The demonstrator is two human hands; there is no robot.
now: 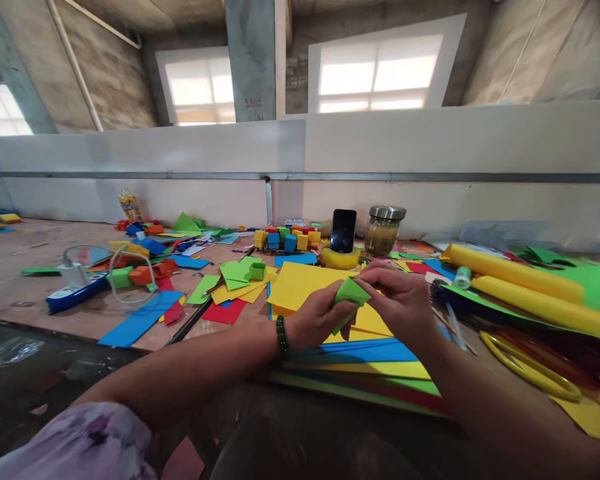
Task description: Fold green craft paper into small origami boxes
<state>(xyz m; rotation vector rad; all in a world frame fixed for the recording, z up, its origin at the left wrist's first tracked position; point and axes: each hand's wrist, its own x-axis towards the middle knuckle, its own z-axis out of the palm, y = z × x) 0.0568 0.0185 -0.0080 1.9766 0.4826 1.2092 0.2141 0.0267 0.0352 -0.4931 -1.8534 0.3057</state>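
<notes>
A folded piece of green paper is held up between my two hands, above the table's front edge. My left hand, with a dark beaded bracelet at the wrist, grips it from the left side. The fingers of my right hand pinch its upper right edge; the fingertips are partly hidden. Beneath the hands lies a stack of coloured sheets, with yellow paper on top and blue paper showing at the near side.
A phone leans upright in a yellow tape roll, beside a lidded glass jar. Small folded paper boxes stand behind. Yellow paper rolls and yellow-handled scissors lie right; a power strip lies left.
</notes>
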